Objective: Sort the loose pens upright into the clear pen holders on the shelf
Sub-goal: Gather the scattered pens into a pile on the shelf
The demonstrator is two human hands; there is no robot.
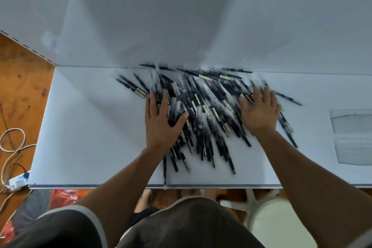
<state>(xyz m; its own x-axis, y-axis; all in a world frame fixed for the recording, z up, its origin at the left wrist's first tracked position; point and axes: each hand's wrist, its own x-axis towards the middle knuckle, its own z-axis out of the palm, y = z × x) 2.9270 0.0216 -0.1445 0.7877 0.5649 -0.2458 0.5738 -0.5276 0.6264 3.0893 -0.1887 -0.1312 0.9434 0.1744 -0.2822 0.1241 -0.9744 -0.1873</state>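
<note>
Both hands lie flat on the heap, well apart from each other, fingers straight and spread, gripping nothing. The left hand [161, 125] presses on the left side of the pile of pens [207, 115], thumb stretched out over the barrels; the right hand [259, 112] rests palm-down on its right side. The pens are dark with pale labels, tumbled every way across the middle of the white surface [90, 137]. The far edge of the heap reaches the fold where the white back panel [181, 16] rises. One pen [289, 99] lies just clear of the heap to the right, and another [164, 171] points straight at the front edge.

Near the right border, well apart from the heap, sit two clear pen holders [352, 121], one nearer than the other. Both are cut off by the frame and so see-through that I cannot tell whether they stand or lie.

Left of the surface is a wooden floor [24, 78] with looped cables [12, 141] and a white power strip [19, 180]. Below the front edge lie something red and crumpled [62, 196], bare feet [145, 197] and a white stool [267, 221].

The pens furthest back are smeared with blur, and their labels cannot be read.
</note>
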